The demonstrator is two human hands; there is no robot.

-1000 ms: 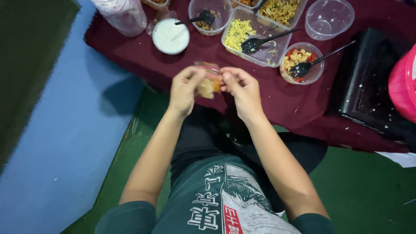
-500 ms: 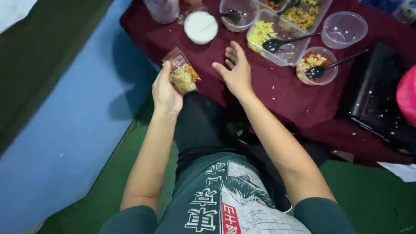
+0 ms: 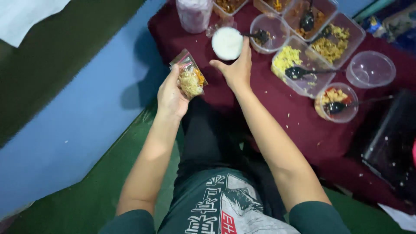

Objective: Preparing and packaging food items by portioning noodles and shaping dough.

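Maroon cloth covers a low tabletop beside blue and green flooring, seen from above a seated person. Their left hand has its fingers closed around a small clear plastic bag of yellowish noodle-like snack, held just off the cloth's near corner. The bag looks light, soft and crinkly, its filling probably crushable; pinching the empty top above the filling seems the safest hold. Their right hand reaches forward, fingers loosely spread, touching or nearly touching a round white-topped cup; whether it grips is unclear. Clear tubs of mixed snacks with black spoons stand beyond, with an empty clear bowl nearby.
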